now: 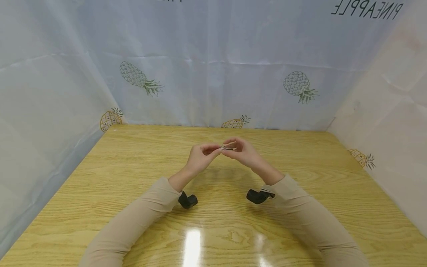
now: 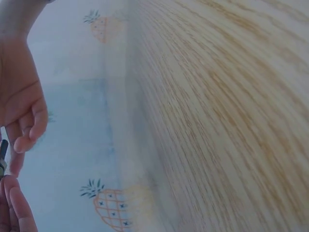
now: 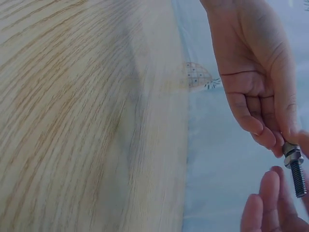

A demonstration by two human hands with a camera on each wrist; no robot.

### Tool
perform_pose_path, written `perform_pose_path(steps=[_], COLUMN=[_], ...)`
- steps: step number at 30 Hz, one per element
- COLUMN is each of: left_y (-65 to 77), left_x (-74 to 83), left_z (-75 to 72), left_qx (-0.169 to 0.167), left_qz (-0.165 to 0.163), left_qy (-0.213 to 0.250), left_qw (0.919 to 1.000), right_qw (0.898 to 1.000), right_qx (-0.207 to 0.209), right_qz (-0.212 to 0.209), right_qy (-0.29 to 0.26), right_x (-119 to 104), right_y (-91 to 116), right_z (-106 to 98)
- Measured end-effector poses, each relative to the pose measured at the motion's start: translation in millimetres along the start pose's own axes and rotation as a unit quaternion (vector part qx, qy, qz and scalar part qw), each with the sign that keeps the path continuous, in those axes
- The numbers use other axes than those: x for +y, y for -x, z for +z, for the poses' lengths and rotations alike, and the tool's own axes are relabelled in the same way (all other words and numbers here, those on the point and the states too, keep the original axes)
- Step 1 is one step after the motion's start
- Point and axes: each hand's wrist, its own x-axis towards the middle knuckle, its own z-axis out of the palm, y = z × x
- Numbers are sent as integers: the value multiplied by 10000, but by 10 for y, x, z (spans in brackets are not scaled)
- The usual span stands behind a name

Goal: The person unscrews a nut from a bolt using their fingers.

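Note:
A metal bolt (image 3: pixel 299 181) with a threaded shank carries a hex nut (image 3: pixel 293 157) close to its head. My left hand (image 1: pixel 199 157) pinches the head end between thumb and fingertips, the shank pointing to the right. Across from it, my right hand (image 1: pixel 245 152) curves around the bolt, thumb below and index finger above, with fingertips at the nut. In the left wrist view the dark shank and nut show at the left edge, between the fingers of both hands. Both hands are raised over the wooden table (image 1: pixel 150 148).
Black wrist mounts hang under each forearm, one on the left (image 1: pixel 188 200) and one on the right (image 1: pixel 258 196). White curtains (image 1: pixel 207 89) printed with pineapples stand behind the table and along both sides. Light reflects off the tabletop near the front.

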Motion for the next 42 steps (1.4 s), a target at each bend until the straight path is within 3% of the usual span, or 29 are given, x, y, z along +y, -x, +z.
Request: perform_pose_path(steps=[7,14,22,28,35,42], left_y=[4,8,9,8,14,18], left_x=[12,12,18,0,14,15], left_z=[4,-7,0,-5,-6,-11], left_qx=[25,-25,-22,-7,-44,-23], left_qz=[-85,-57,-193,-161,-133,-132], left_qy=[-70,-71,-20,-24,-2,-3], left_qw=[9999,10000,9998,9999,9999,9999], right_qw=[9992,9999,9996,9997,9996,9998], right_qx=[-208,-20,-57,-8,-163,-99], right_qz=[323,7,118,-18,171,-39], right_qy=[121,137,249,255,150,172], right_x=[-20,-1,-16,-23,-30,-25], right_y=[-4,6,-2,5,-7,0], right_z=[-6,-14,1,-1,0,-6])
